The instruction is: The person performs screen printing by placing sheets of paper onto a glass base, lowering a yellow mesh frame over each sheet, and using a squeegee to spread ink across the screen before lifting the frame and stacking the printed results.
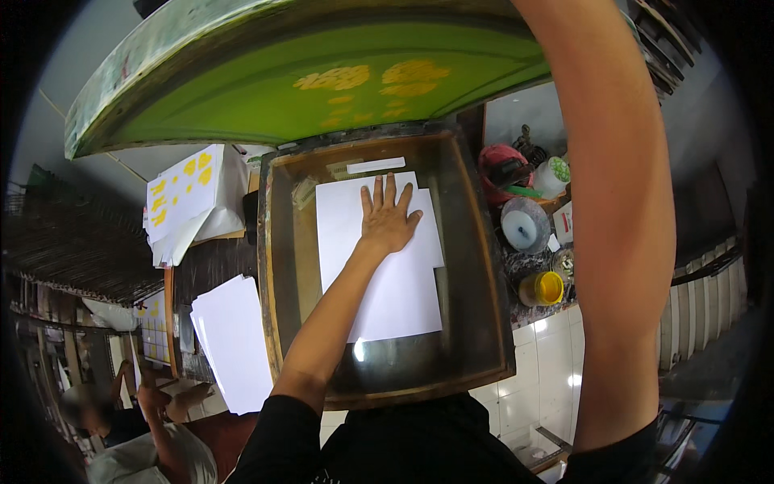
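Our left hand [387, 218] lies flat, clasping nothing, on the white sheet [383, 266], which could slip askew; our right grip is out of view, arm raised toward the lifted green screen [322, 89].

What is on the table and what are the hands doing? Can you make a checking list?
Surface: dark glass bed in a wooden frame.
Job's things: white sheet lies flat on the bed; green screen with yellow patches is raised above it.
Clutter: paper stack, printed sheets, yellow jar, white tub.
Grippers: left hand pressed flat on the sheet, fingers spread; right hand out of view, its arm reaching up.
Cables: nothing seen.
Surroundings: tiled floor; another person at lower left.
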The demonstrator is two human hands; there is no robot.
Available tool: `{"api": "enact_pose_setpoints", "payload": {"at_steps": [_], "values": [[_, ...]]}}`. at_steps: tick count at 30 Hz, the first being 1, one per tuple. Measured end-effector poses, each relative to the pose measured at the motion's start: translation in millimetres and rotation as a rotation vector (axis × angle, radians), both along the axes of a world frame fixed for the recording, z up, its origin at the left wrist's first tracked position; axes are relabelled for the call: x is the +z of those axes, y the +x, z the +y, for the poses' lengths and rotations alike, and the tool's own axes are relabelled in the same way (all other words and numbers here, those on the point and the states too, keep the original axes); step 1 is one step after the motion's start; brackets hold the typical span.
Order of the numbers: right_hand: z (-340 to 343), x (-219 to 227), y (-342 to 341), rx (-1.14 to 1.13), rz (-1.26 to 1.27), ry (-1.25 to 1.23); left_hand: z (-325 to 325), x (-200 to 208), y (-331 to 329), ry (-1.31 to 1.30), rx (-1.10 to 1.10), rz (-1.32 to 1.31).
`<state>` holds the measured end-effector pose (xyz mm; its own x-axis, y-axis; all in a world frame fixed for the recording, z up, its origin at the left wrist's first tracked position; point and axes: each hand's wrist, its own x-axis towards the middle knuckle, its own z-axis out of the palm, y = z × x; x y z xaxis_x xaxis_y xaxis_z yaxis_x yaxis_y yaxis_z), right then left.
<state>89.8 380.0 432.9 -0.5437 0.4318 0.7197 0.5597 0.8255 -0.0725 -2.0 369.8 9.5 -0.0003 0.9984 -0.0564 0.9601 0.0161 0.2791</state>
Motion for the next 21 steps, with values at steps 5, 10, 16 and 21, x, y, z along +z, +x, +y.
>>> {"api": "enact_pose_setpoints", "payload": {"at_steps": [5,10,16,21], "values": [[-9,-3,2,0.022,0.053,-0.060,16,10,-5,-0.067,0.009,0.037],[-25,-3,4,-0.012,0.094,-0.110,10,49,-6,0.119,0.006,-0.175],[-79,3,0,-0.234,-0.028,-0.631,-110,143,-21,0.466,-0.055,-1.137],[-122,-131,45,0.000,-0.059,-0.163,-264,149,-29,0.495,0.007,-1.533]]}}
